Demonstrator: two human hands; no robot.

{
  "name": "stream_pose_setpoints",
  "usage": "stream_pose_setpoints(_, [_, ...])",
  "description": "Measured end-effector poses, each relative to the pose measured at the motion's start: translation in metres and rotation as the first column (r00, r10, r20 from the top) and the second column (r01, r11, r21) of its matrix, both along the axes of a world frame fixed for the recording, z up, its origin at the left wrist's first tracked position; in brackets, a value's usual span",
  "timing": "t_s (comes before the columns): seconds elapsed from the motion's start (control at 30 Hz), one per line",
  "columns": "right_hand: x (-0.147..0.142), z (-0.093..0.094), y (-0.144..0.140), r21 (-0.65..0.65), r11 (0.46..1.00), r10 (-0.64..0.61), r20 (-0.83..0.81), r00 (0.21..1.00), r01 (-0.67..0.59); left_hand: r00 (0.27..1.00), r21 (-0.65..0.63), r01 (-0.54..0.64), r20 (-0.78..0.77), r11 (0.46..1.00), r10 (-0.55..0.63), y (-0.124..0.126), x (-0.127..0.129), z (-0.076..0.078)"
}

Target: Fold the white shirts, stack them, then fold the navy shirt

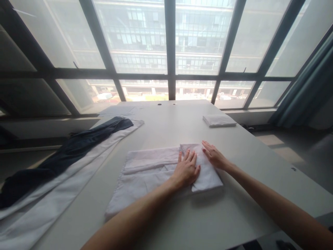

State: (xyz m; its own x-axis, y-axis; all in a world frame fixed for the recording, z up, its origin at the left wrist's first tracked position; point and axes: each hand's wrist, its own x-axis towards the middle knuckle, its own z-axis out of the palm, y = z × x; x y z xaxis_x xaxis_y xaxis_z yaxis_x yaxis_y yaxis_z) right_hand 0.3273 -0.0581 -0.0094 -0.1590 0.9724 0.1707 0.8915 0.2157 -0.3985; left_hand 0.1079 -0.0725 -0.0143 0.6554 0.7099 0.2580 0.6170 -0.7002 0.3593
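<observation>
Near the front edge of the bench [234, 215], 2 bare forearms are reaching forward from the bottom of the view and converging on a white cloth [145, 173]. The left hand [186, 170] is lying palm down, fingers straight and slightly spread, pressing flat on the folded right part of the cloth. The right hand [213, 156] is resting just beside it, also palm down, fingers extended and pointing away and to the left, its heel at the cloth's right edge. Neither grip is closing on anything; both are lying open and flat on the fabric.

The cloth is sitting at the middle of the bench, its long axis running left to right, with the right end folded over into a thicker rectangle that is angling slightly toward the far left.

Farther left, a dark blue garment [78, 146] is lying on a long white sheet [52, 205], both draping off the bench's left side. Farther back on the right, a small folded white cloth [219, 120] is sitting well apart. Beyond it, a large window [170, 52] is showing a building outside.
</observation>
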Motion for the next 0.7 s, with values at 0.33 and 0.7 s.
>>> stream_pose_setpoints(0.33, [-0.018, -0.011, -0.074, 0.032, 0.998, 0.051, 0.240, 0.969, -0.061, 1.000, -0.033, 0.002, -0.023, 0.999, -0.003, 0.001, 0.001, -0.002])
stream_pose_setpoints(0.7, [-0.019, 0.020, -0.021, -0.011, 0.998, -0.053, 0.090, 0.995, 0.054, 0.997, -0.058, 0.002, 0.071, 0.998, 0.002, 0.003, 0.003, 0.000])
